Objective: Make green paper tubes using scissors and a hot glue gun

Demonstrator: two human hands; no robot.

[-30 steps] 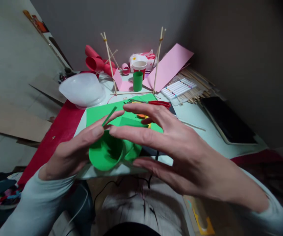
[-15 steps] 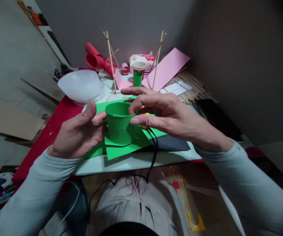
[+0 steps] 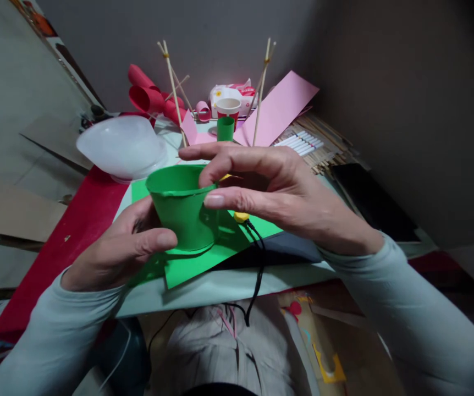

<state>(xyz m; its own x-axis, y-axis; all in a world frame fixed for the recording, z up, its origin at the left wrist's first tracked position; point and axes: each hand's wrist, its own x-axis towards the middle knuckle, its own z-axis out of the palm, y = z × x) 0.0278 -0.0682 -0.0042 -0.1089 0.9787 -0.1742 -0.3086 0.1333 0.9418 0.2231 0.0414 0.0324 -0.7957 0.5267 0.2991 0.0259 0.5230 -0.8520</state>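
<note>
A green paper cup (image 3: 181,212) stands upright, mouth up, held between both hands above green paper sheets (image 3: 204,258). My left hand (image 3: 117,253) wraps the cup's lower left side, thumb across its front. My right hand (image 3: 274,190) pinches the cup's right rim, thumb on the outside and index finger curled over the top edge. A black cord (image 3: 257,269) runs from under my right hand down off the table edge.
A white plastic bowl (image 3: 119,146) lies upside down at the left on red paper (image 3: 67,231). Behind stand two stick tripods (image 3: 173,91), a small green tube (image 3: 225,128), a paper cup (image 3: 227,107), pink sheets (image 3: 276,110), red rolls (image 3: 148,96), markers (image 3: 298,144) and a dark tablet (image 3: 369,201).
The cup was tipped with its mouth toward me a second ago; it has been turned upright. My left thumb moved from the rim down to the cup's front.
</note>
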